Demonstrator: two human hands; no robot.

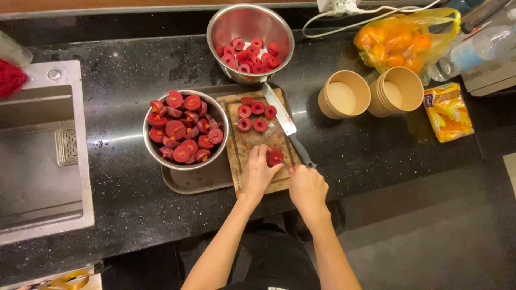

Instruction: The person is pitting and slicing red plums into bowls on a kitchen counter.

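Head view: both hands meet over the wooden cutting board (252,144).
Left hand (259,173): fingers pinch a red fruit piece (275,157).
Right hand (307,188): closed around a small tool, mostly hidden.
Beside: big knife (287,124) lying on the board.

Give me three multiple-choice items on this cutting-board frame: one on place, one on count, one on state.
1. Where does the big knife lie?
A. In the sink
B. On the right side of the cutting board, blade toward the far bowl
C. Inside the near bowl

2. How many stacks of paper cups stand on the counter?
A. Two
B. Four
C. None

3. What is the left hand doing?
A. Resting flat on the tray
B. Lifting a bowl
C. Pinning a red fruit piece to the board

Answers:
1 B, the blade runs along the board's right edge and nobody holds its handle.
2 A, two tan stacks sit side by side, right of the board.
3 C, its fingers wrap the piece while the right hand works at it with a small tool that is hard to make out.
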